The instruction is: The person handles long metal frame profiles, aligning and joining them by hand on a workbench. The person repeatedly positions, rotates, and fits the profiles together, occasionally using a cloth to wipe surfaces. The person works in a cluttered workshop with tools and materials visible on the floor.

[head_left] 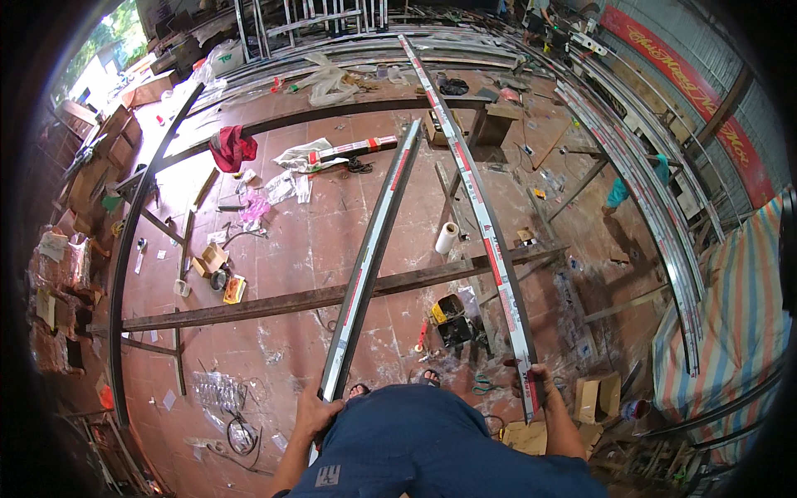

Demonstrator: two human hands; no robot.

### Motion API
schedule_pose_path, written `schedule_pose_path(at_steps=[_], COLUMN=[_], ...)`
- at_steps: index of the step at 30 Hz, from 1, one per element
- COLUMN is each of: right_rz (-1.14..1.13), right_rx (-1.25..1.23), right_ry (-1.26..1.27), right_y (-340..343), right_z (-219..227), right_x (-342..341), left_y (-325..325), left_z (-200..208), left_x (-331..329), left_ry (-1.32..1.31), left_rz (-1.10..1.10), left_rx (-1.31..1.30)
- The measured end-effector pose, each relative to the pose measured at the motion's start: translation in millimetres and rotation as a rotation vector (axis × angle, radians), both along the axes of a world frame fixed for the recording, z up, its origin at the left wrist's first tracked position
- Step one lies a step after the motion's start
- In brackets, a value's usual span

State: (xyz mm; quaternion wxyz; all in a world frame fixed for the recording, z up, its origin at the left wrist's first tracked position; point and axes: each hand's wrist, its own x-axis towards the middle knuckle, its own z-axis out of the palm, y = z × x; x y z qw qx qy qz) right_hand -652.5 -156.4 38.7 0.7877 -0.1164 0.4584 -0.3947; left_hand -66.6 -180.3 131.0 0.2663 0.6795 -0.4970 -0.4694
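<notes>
My left hand (315, 412) is closed around the near end of a long metal profile (371, 264) with white and red protective film. This bar slants away from me across the near dark crossbeam (274, 310). Farther right, my right hand (535, 383) grips the near end of a second, longer filmed profile (475, 195). That one reaches to the far beam (332, 109) and beyond. The two bars lean toward each other at their far parts, with a gap between them. My fingers are partly hidden by the bars.
A white roll (447, 238) and a black toolbox (454, 324) sit between and below the bars. More long profiles (643, 212) lie at the right, beside a striped tarp (722, 324). A red cloth (232, 149) hangs on the far beam. Cartons, bags and cables litter the tiled floor.
</notes>
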Motion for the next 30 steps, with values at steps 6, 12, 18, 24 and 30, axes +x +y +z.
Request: schedule_pose_path(at_steps=[6, 12, 18, 24, 30], right_rz=[0.045, 0.25, 0.15, 0.063, -0.079], right_rx=[-0.064, -0.207, -0.346, -0.406, 0.07], right_ry=[0.58, 1.429, 1.948, 1.647, 1.105], right_y=[-9.7, -33.3, -38.1, -18.9, 31.1], right_z=[19.9, 51.5, 83.5, 68.3, 74.7], right_x=[-6.0, 8.7, 80.7, 61.2, 52.3], left_y=[4.0, 8.9, 0.6, 1.7, 17.7], left_z=[-7.6, -29.1, 6.0, -5.8, -8.9], left_x=[8.7, 17.1, 12.3, 29.2, 60.2], left_ry=[-0.087, -0.096, -0.024, -0.118, -0.177], left_rz=[-0.034, -0.043, -0.105, -0.187, -0.31], left_rx=[-0.066, -0.111, -0.081, -0.194, -0.156])
